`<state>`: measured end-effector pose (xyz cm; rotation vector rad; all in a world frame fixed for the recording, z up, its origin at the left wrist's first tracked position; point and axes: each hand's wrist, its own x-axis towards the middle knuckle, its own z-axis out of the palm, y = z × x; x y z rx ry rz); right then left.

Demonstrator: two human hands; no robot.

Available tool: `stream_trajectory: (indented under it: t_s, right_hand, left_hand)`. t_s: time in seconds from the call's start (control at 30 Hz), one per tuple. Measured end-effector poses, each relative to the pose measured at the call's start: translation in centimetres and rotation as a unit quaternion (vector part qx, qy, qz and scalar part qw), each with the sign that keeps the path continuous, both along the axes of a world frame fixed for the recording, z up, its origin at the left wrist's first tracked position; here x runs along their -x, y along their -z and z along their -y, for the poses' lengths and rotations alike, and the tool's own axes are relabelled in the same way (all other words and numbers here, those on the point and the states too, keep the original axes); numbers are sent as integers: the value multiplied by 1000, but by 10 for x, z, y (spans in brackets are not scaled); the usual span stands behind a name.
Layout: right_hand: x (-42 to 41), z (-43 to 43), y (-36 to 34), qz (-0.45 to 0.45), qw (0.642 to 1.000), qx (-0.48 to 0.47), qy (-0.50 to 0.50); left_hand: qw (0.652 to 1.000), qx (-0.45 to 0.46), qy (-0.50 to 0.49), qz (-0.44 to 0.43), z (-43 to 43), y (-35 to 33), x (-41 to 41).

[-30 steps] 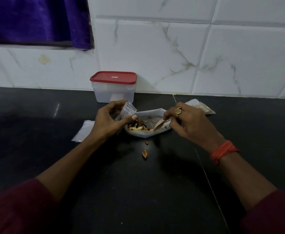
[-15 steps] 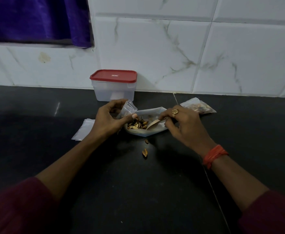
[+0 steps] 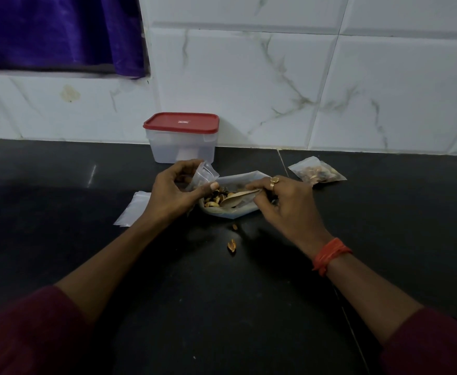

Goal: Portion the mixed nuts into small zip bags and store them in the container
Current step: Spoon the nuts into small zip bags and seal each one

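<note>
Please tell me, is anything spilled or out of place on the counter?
Yes. A nut piece and a smaller piece lie loose on the black counter, just in front of the open bag of nuts, outside any bag, so they look spilled. The container stands closed; nothing else looks odd.

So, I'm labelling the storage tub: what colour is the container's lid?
The lid is red, on a translucent container; head view shows it best.

Both arms reach to the nut bag (image 3: pixel 234 214); the left hand (image 3: pixel 177 192) pinches a small zip bag (image 3: pixel 206 173), the right hand (image 3: pixel 282 205) grips a spoon (image 3: pixel 231 199).
</note>
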<state>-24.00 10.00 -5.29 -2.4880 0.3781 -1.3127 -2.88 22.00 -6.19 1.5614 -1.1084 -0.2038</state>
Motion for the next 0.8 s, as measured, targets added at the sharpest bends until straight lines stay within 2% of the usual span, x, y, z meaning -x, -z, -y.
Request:
stream_trajectory:
  t_s: [0.1,0.17,0.27,0.33,0.43,0.53,0.63,0.8]
  right_hand:
    - [2,2,-3,30,999,3,37]
    - [3,1,-4,47,998,-9,28]
    - [1,-6,-3,1,1000,-16,-3]
    - [-2,-5,-1,-27,999,-10,25]
    - [-2,4,-3,-6,995,-14,95]
    - [4,14,-9,30,987,-76,140]
    - [8,25,-5,12,980,-113,163]
    - [4,24,5,-44,986,-58,150]
  left_hand:
    - [1000,2,0,3,0,-1,-1]
    - [1000,0,-2,4,0,0,-2]
    - [1000,1,-1,1,0,0,-1]
    - [1000,3,3,2,0,-1,0]
    - [1000,4,9,7,-1,-1,0]
    - [1000,0,9,4,0,-2,0]
    - [1000,-6,5,3,1,-1,0]
    - [1000,-1,0,5,1,0,0]
